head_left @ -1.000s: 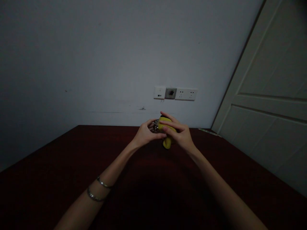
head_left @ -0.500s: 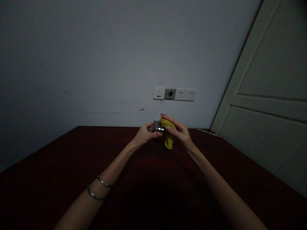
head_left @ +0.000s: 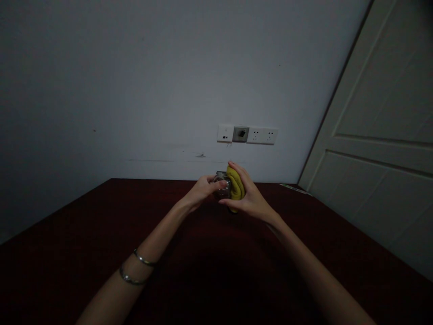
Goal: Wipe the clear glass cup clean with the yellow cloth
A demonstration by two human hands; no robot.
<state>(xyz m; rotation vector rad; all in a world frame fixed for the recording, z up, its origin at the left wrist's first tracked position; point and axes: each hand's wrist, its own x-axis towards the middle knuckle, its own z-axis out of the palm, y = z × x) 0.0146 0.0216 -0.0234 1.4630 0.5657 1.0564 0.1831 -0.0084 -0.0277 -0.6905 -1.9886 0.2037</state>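
Note:
A small shiny object (head_left: 223,192), clear and glass-like, is held up above the dark red table; its exact kind is too dim to make out. My left hand (head_left: 204,189) is closed around its left side, the thumb lying across its front. A folded yellow cloth (head_left: 236,185) presses against the right side of the shiny object. Wrapped round that cloth is my right hand (head_left: 249,194), its fingers over the top and its thumb underneath. The cloth partly covers the object's right end.
The dark red table (head_left: 142,216) reaches back to a pale wall (head_left: 152,90). Wall sockets (head_left: 262,135) and a grey switch plate (head_left: 241,134) sit above the hands. A white panelled door (head_left: 379,126) stands at the right, with a thin strip (head_left: 295,188) near its base.
My right hand has turned, so its thumb now lies below the cloth. The cloth's hanging end is gathered up against the shiny object. My left thumb has shifted up onto the object's front.

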